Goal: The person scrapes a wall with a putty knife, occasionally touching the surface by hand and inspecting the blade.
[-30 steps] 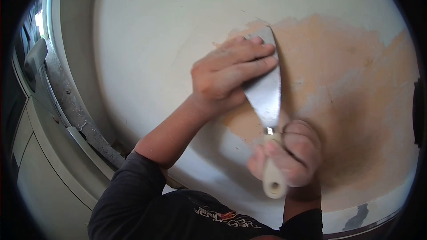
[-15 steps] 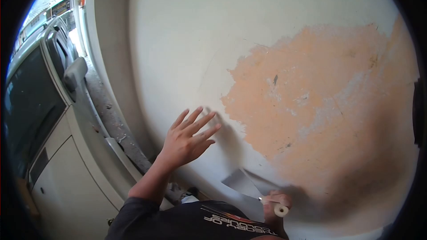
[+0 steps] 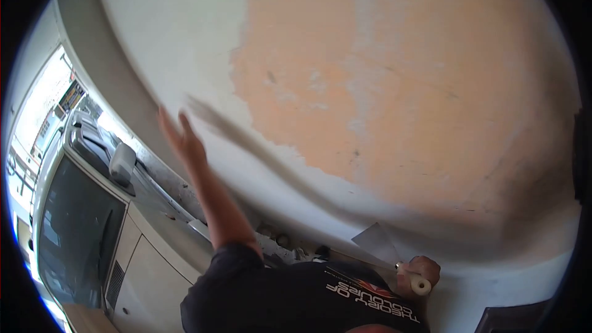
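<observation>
My left hand (image 3: 187, 140) is raised at the left, seen nearly edge-on, with its fingers apart and nothing held. Its shadow falls across the pale wall (image 3: 179, 43) beside it. Low on the right, near my body, my right hand (image 3: 424, 267) is wrapped round the pale round handle of a scraper (image 3: 378, 244). The wide, flat metal blade points up and left, apart from the wall's orange patch (image 3: 314, 86). That patch has ragged edges and a few whitish streaks and dark marks.
A light-coloured vehicle (image 3: 148, 271) with a side mirror (image 3: 123, 163) stands at the left. Between it and the wall, several small things lie on the ground, partly hidden. A dark-framed object (image 3: 515, 317) shows at the bottom right.
The view has tilted and swung, bringing more of the vehicle into sight. My left arm is stretched farther up and left, its hand turned edge-on. My right hand still holds the scraper.
</observation>
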Demonstrator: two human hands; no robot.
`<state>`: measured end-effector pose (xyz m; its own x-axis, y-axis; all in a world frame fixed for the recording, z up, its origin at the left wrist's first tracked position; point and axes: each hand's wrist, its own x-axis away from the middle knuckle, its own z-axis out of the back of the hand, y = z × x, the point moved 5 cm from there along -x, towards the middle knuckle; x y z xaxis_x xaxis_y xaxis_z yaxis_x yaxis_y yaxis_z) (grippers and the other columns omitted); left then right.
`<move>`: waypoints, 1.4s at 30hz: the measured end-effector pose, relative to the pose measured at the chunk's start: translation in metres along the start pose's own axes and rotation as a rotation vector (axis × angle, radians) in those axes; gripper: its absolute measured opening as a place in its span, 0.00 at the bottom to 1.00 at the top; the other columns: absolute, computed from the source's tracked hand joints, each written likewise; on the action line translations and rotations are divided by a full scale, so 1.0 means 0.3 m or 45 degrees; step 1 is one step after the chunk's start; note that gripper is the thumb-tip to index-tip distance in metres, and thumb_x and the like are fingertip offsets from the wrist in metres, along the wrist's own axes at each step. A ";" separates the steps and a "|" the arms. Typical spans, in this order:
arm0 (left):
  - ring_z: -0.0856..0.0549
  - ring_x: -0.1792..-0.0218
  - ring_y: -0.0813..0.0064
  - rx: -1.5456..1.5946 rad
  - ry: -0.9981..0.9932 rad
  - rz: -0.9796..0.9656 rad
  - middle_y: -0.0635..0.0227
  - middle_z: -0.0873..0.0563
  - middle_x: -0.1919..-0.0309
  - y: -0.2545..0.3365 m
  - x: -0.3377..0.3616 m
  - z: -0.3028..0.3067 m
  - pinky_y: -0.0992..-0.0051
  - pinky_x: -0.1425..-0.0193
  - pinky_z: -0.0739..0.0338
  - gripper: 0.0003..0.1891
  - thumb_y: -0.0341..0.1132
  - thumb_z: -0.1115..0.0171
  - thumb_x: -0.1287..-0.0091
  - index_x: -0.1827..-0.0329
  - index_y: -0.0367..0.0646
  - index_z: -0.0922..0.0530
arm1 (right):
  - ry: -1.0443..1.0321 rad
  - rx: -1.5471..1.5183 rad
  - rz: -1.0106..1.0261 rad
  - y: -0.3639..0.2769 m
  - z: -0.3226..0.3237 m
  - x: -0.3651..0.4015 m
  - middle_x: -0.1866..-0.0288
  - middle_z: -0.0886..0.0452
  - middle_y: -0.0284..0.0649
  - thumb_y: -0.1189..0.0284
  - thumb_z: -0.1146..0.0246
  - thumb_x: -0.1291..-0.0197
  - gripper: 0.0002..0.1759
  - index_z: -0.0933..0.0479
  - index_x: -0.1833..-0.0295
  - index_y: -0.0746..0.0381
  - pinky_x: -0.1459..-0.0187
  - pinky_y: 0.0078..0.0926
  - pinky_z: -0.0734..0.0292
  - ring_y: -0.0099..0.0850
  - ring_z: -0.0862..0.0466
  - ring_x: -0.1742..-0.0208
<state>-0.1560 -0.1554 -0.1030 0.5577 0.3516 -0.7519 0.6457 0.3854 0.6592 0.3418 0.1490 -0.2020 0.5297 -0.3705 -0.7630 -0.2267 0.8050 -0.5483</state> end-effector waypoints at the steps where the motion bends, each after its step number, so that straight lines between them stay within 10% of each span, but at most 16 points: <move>1: 0.21 0.33 0.58 0.013 0.089 0.007 0.52 0.21 0.32 -0.055 0.083 0.058 0.61 0.28 0.28 0.22 0.38 0.43 0.20 0.27 0.37 0.26 | 0.041 0.040 -0.053 0.006 0.024 0.010 0.72 0.23 0.40 0.63 0.28 0.50 0.16 0.22 0.64 0.63 0.64 0.36 0.26 0.36 0.22 0.69; 3: 0.17 0.70 0.74 0.194 -0.001 0.456 0.66 0.15 0.72 -0.136 0.257 0.138 0.71 0.61 0.17 0.14 0.39 0.37 0.23 0.53 0.35 0.13 | 0.142 0.124 -0.163 0.009 0.053 0.038 0.72 0.23 0.41 0.63 0.28 0.50 0.16 0.22 0.63 0.63 0.64 0.36 0.26 0.36 0.22 0.69; 8: 0.30 0.75 0.83 0.099 -0.202 0.415 0.76 0.27 0.78 -0.070 0.457 0.225 0.76 0.73 0.35 0.24 0.48 0.41 0.21 0.75 0.40 0.27 | 0.077 0.029 -0.275 0.043 0.117 0.067 0.71 0.23 0.42 0.61 0.28 0.49 0.18 0.23 0.63 0.64 0.64 0.35 0.27 0.36 0.22 0.70; 14: 0.21 0.67 0.80 0.369 -0.819 0.002 0.66 0.15 0.71 0.504 0.512 0.096 0.77 0.60 0.27 0.16 0.38 0.39 0.26 0.68 0.33 0.19 | -0.223 -0.351 -0.053 -0.004 0.136 -0.108 0.72 0.19 0.41 0.68 0.23 0.51 0.14 0.18 0.61 0.62 0.73 0.28 0.30 0.32 0.21 0.76; 16: 0.22 0.69 0.77 0.215 -1.254 -0.062 0.66 0.17 0.72 0.642 0.630 0.057 0.75 0.62 0.27 0.32 0.61 0.40 0.26 0.55 0.33 0.13 | -0.124 -0.500 -0.004 0.011 0.134 -0.106 0.71 0.17 0.41 0.71 0.22 0.50 0.15 0.18 0.59 0.62 0.75 0.25 0.31 0.29 0.20 0.75; 19: 0.18 0.66 0.78 0.210 -1.712 0.160 0.66 0.14 0.71 0.673 0.827 0.043 0.73 0.58 0.21 0.31 0.59 0.42 0.24 0.42 0.35 0.15 | -0.122 -0.606 -0.026 0.041 0.125 -0.054 0.70 0.17 0.40 0.65 0.18 0.49 0.19 0.17 0.57 0.62 0.73 0.25 0.29 0.29 0.21 0.74; 25: 0.24 0.70 0.90 0.710 -1.952 0.958 0.74 0.15 0.71 0.790 1.000 0.016 0.83 0.70 0.32 0.10 0.32 0.28 0.29 0.57 0.33 0.17 | -0.187 -0.623 -0.077 -0.043 0.165 0.066 0.64 0.17 0.42 0.57 0.17 0.51 0.25 0.16 0.53 0.61 0.71 0.26 0.29 0.29 0.22 0.71; 30: 0.22 0.70 0.89 0.904 -2.050 0.688 0.74 0.15 0.74 0.880 1.073 -0.050 0.82 0.67 0.29 0.08 0.32 0.29 0.28 0.61 0.34 0.16 | 0.104 -0.686 -0.741 -0.067 0.294 0.294 0.57 0.16 0.47 0.59 0.19 0.46 0.26 0.17 0.49 0.65 0.58 0.29 0.21 0.34 0.15 0.58; 35: 0.18 0.72 0.81 0.978 -2.107 0.122 0.66 0.14 0.75 1.013 1.164 -0.055 0.76 0.65 0.25 0.09 0.31 0.31 0.29 0.68 0.35 0.16 | -0.029 -0.023 -0.743 -0.144 0.375 0.306 0.55 0.14 0.48 0.65 0.23 0.45 0.25 0.18 0.44 0.66 0.50 0.35 0.19 0.41 0.12 0.54; 42: 0.23 0.73 0.84 0.868 -2.088 -0.073 0.69 0.19 0.78 1.030 1.163 -0.012 0.77 0.68 0.31 0.14 0.29 0.39 0.24 0.72 0.35 0.21 | -0.131 0.162 -0.883 -0.086 0.310 0.363 0.54 0.13 0.51 0.65 0.27 0.41 0.21 0.18 0.44 0.63 0.51 0.40 0.18 0.48 0.12 0.53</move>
<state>0.2361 0.0895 -0.1617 0.1520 -0.9442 -0.2922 0.5246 -0.1735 0.8335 0.4813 0.1309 -0.2391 0.5928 -0.7765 -0.2134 0.2845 0.4499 -0.8466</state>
